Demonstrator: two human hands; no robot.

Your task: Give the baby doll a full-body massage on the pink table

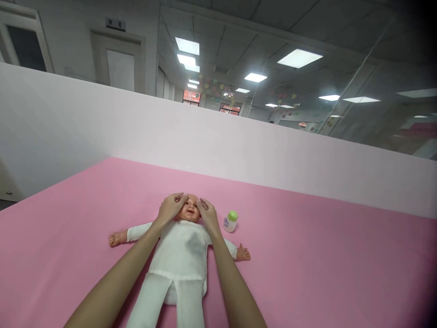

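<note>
A baby doll (pixel 177 250) in a white top and white trousers lies on its back, arms spread out to both sides and its head toward the far side. My left hand (pixel 171 207) cups the left side of the doll's head, with the thumb by the forehead. On the opposite side my right hand (pixel 207 212) rests against the temple, its fingers curved over the head. Both hands touch the head, and the doll's eyes and mouth show between them. A grey patch marks the chest of the white top.
A small bottle (pixel 230 221) with a green cap stands on the pink surface (pixel 307 255), right of the doll's head. Beyond it rises a low white wall (pixel 239 146) with a glass panel (pixel 290 86) above. A door (pixel 118 64) is at the back left.
</note>
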